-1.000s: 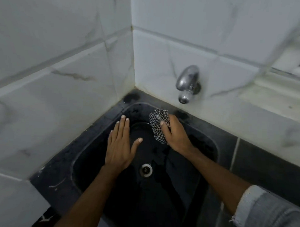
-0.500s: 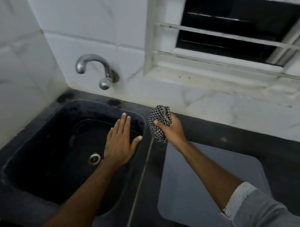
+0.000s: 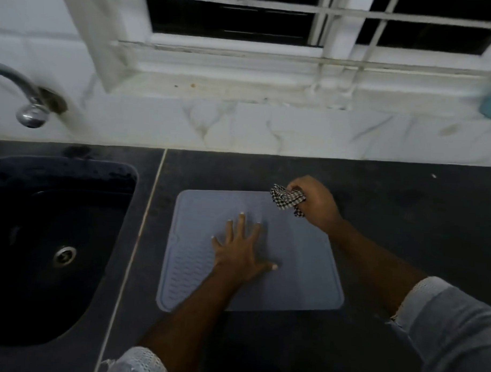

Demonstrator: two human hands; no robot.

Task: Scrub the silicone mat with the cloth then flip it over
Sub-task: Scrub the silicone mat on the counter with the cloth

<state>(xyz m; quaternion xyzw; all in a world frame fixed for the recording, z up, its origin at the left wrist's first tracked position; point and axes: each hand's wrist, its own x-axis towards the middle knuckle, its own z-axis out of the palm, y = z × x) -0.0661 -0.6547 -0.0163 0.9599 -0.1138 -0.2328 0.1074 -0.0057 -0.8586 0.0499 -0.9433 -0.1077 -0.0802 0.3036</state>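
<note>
The silicone mat lay flat on the dark counter, just right of the sink. Left hand pressed on it w/ fingers spread; right hand bunched the checked cloth at the far edge. Risk, probably: scrubbing w/o firm hold could make the mat slide or buckle. Motion blur hid the ribs on the mat's right side; whether it was wet, can't tell.

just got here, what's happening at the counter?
A person is about to scrub a grey-blue silicone mat lying flat on the dark counter, right of the sink. The left hand is spread flat on the mat's middle. The right hand grips a bunched checkered cloth at the mat's far right corner. The mat isn't flipped yet.
</note>
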